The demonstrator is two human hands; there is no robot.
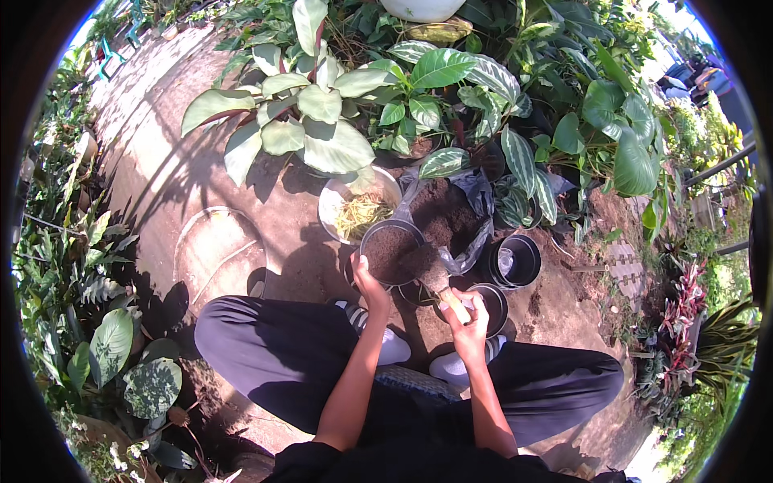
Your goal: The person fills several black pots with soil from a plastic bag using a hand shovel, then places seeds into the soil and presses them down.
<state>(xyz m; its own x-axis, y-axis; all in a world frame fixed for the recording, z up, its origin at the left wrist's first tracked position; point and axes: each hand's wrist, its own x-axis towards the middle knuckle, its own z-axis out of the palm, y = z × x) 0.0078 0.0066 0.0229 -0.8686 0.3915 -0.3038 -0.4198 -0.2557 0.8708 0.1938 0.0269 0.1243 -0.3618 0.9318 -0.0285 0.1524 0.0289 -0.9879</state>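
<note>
My left hand (369, 284) grips the near left side of a black plastic pot (391, 250) that is filled with dark soil nearly to its rim. In my right hand (468, 317) is the light handle of a hand trowel (433, 275). Its soil-covered blade reaches over the right edge of that pot. Just beyond, an opened plastic bag (477, 208) holds loose dark potting soil (445, 211). Below the trowel hand stands another black pot (492, 308), partly hidden by my fingers. The lower part of the held pot is also hidden.
A white bucket (329, 208) with yellowish plant cuttings stands left of the soil bag. Nested black pots (516, 259) sit to the right, a clear plastic cup inside. Large-leaved potted plants (326, 121) crowd the far side. A round slab (211, 253) lies left on the ground.
</note>
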